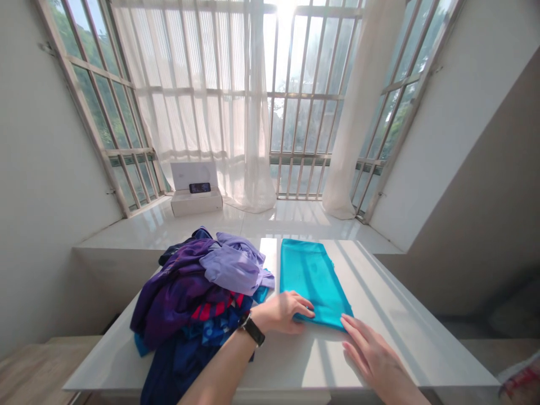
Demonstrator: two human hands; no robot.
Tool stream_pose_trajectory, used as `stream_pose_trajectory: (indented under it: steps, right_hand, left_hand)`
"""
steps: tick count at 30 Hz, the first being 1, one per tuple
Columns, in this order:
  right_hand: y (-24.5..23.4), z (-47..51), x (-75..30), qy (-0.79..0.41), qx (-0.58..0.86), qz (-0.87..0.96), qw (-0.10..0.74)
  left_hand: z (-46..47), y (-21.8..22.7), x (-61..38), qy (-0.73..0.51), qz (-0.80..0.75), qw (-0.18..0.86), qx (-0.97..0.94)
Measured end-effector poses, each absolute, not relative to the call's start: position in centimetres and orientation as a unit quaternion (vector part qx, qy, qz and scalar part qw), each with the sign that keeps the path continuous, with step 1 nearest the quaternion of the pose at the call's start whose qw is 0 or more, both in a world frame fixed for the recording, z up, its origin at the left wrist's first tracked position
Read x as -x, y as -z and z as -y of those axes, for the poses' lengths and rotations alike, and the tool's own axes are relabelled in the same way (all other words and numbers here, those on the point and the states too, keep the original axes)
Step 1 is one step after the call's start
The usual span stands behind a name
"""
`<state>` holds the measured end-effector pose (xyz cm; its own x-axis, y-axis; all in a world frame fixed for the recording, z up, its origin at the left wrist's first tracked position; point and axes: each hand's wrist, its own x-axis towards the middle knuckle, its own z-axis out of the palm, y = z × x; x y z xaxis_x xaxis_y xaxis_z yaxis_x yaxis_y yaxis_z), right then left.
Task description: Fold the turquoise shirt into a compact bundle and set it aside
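Note:
A folded teal cloth (310,278) lies lengthwise on the white table (392,315). My left hand (283,312), with a black watch on its wrist, rests on the cloth's near left corner; its fingers lie flat on the fabric. My right hand (371,354) lies open on the table, fingertips touching the cloth's near right corner. Left of the cloth sits a heap of clothes (198,292) in purple, lilac, blue and red.
Beyond the table is a glossy white window ledge (270,219) with a white box (196,199) carrying a phone (199,187). Sheer curtains (211,107) hang before barred windows. A sloped wall rises at the right. Some of the heap hangs over the table's near edge.

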<state>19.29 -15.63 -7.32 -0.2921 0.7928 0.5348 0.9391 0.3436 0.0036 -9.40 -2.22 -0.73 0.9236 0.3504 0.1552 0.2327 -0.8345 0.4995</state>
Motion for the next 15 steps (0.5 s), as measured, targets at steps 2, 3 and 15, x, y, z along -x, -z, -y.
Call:
stream_pose_trajectory:
  steps: [2,3,15]
  right_hand:
    - [7.8,16.8,-18.6,0.171,0.556,0.785,0.214]
    - [8.0,17.3,-18.2,0.176,0.556,0.785,0.21]
    - [6.6,21.9,-19.5,0.063,0.577,0.788,0.205]
  left_hand:
    - [2.7,0.4,9.8,-0.104,-0.155,0.245,-0.951]
    - [3.1,0.2,9.9,-0.098,-0.161,0.241,-0.952]
    - [12.8,-1.1,10.6,-0.06,-0.23,0.228,-0.944]
